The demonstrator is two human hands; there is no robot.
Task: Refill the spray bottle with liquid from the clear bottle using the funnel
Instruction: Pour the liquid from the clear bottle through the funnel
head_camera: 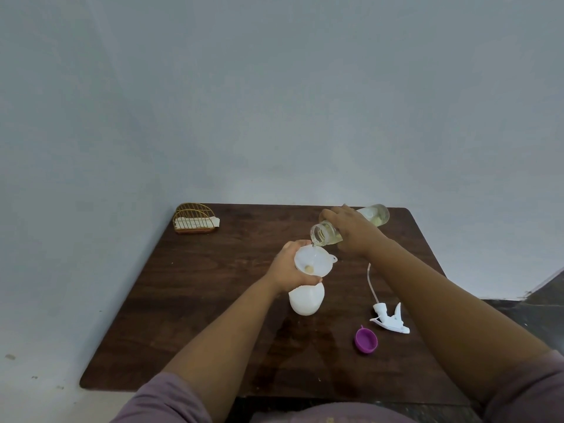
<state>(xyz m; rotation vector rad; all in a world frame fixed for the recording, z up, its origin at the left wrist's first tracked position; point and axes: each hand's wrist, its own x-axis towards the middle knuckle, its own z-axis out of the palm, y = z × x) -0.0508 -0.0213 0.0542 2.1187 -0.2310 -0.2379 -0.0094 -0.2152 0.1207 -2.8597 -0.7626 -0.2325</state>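
1. Head view, far left: a wire rack (195,218) sits at the back corner of the table (213,315), well apart from the work.
2. Left hand (290,268) curls round the neck of the white spray bottle (306,300), steadying the funnel (312,260) seated in it.
3. Right hand (351,232) grips the clear bottle (351,223), tilted mouth-down over the funnel's far rim.
4. Risk: the mouth hangs near the rim, so a steeper tilt could spill liquid outside or overflow the funnel.
5. Right: sprayer head (389,319) and purple cap (366,340) lie on the table.
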